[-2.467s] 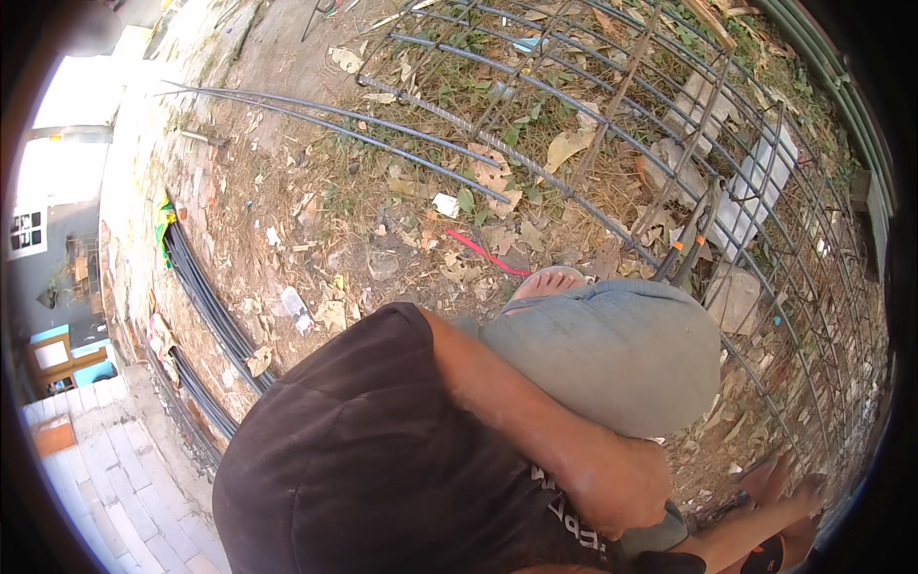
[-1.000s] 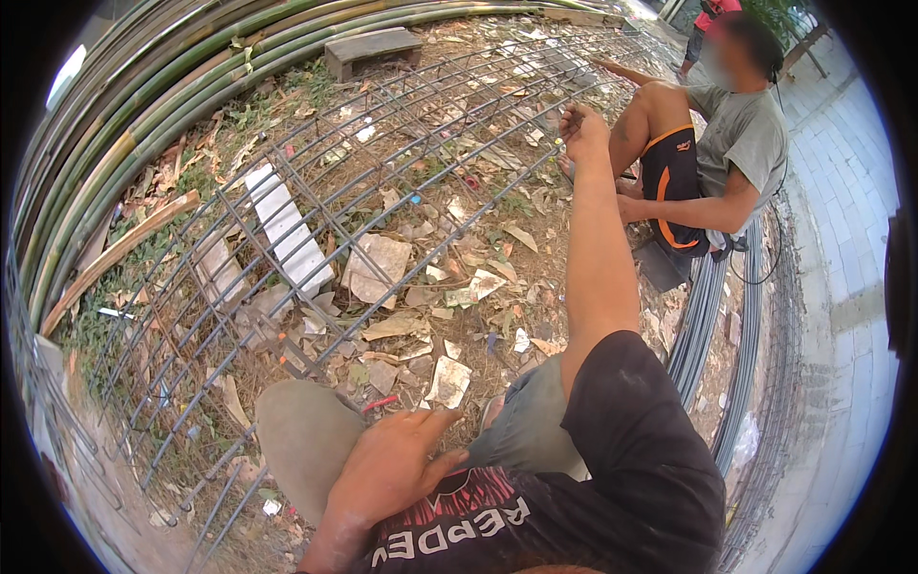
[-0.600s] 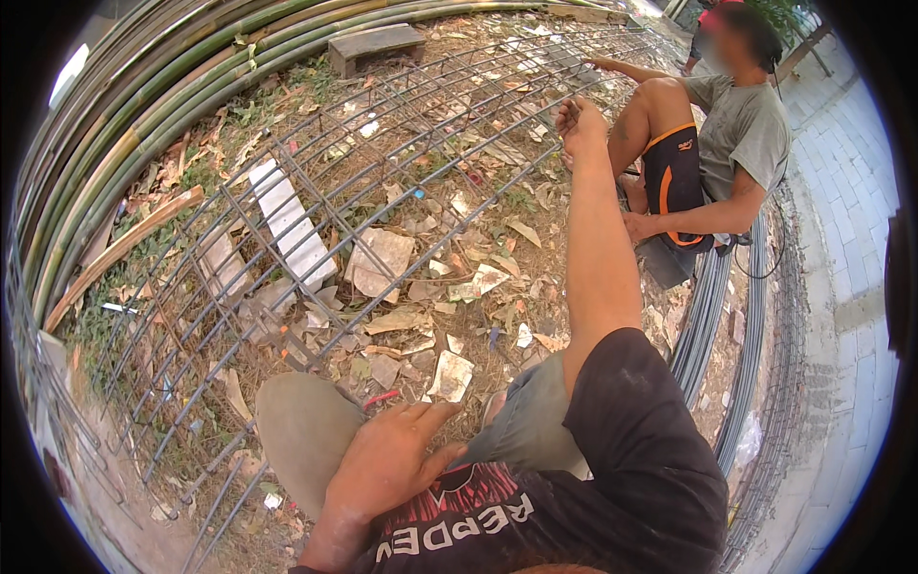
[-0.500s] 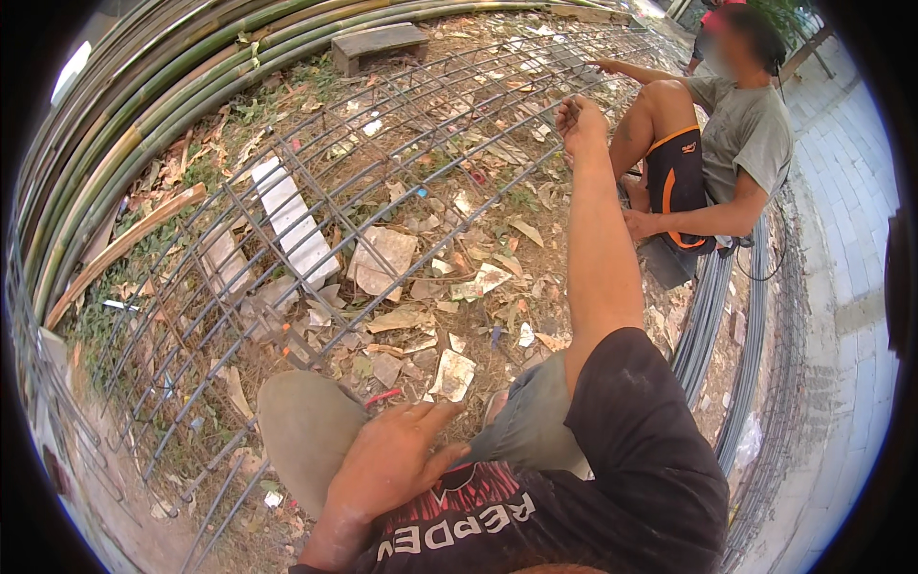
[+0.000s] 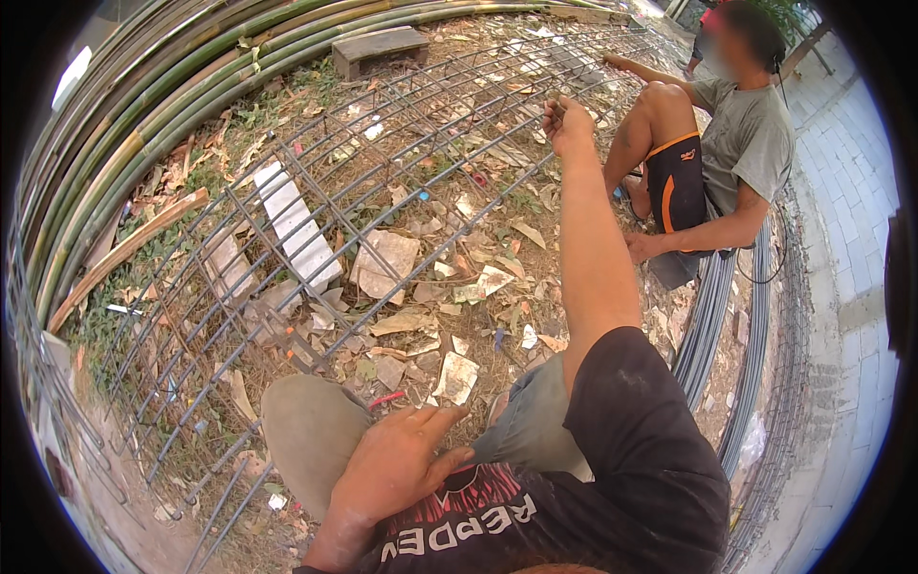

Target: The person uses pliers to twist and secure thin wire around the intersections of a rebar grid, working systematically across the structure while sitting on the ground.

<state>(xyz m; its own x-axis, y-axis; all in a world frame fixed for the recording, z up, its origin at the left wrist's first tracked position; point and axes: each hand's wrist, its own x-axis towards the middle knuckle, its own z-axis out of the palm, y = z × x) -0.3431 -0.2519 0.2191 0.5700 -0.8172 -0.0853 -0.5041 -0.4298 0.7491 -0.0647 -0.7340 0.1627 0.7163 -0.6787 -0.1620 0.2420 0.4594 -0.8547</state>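
Observation:
A cage of dark steel reinforcing bars (image 5: pixel 360 235) stretches across the ground from the lower left to the far top. My right arm reaches forward, and my right hand (image 5: pixel 568 126) is raised near the far part of the bars, its fingers curled. What it holds, if anything, is too small to make out. My left hand (image 5: pixel 406 461) lies with fingers stretched out beside my bent knee (image 5: pixel 314 435), against the front of my black shirt, and holds nothing. Under the bars lies a long pale block (image 5: pixel 296 228) next to flat broken slabs (image 5: pixel 385 262).
A co-worker (image 5: pixel 751 124) sits at the right, one hand stretched toward the bars. Bundled steel rods (image 5: pixel 710 311) run along the right by a paved strip (image 5: pixel 846 172). Bamboo poles (image 5: pixel 143 143) curve along the left; a small bench (image 5: pixel 381 50) stands beside them. Scraps litter the ground.
My right hand has shifted slightly to the left, its fingers still curled. The co-worker's far hand has drawn back a little to the right. My left hand has hardly moved.

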